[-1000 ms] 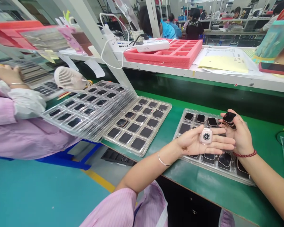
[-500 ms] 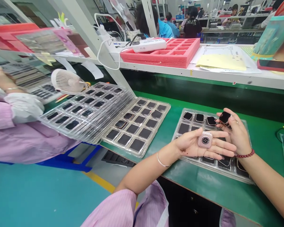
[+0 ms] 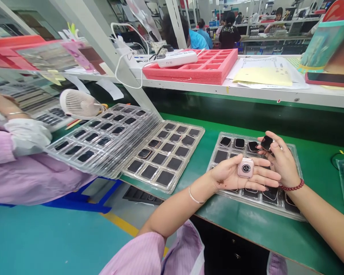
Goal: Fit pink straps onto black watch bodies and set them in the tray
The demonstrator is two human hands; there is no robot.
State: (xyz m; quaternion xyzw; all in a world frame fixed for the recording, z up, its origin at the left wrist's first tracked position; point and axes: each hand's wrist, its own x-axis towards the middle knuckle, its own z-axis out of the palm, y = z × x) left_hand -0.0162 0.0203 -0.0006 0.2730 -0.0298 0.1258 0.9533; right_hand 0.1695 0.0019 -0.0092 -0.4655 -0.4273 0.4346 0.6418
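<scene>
My left hand [image 3: 229, 173] is palm up with its fingers stretched out. On it rests a pink smartwatch [image 3: 245, 168] without a strap, its round sensor back facing up. Just behind, my right hand [image 3: 283, 160] pinches a dark-screened smartwatch [image 3: 266, 143] between thumb and fingers, screen towards me. Both hands are over a clear plastic tray [image 3: 215, 162] whose pockets hold dark watches; my hands and forearm hide part of it.
Left of my hands lies another tray [image 3: 172, 188] of watches, beside a leaning stack of filled trays [image 3: 103, 137]. A white fan [image 3: 77, 103] stands behind the stack. A co-worker's sleeve [image 3: 25, 133] is at far left. A shelf [image 3: 246, 93] with a red foam tray [image 3: 226, 68] runs above the bench.
The view has shifted slightly, so the bench and hands sit a little further left in it. Both hands keep their watches in nearly the same pose.
</scene>
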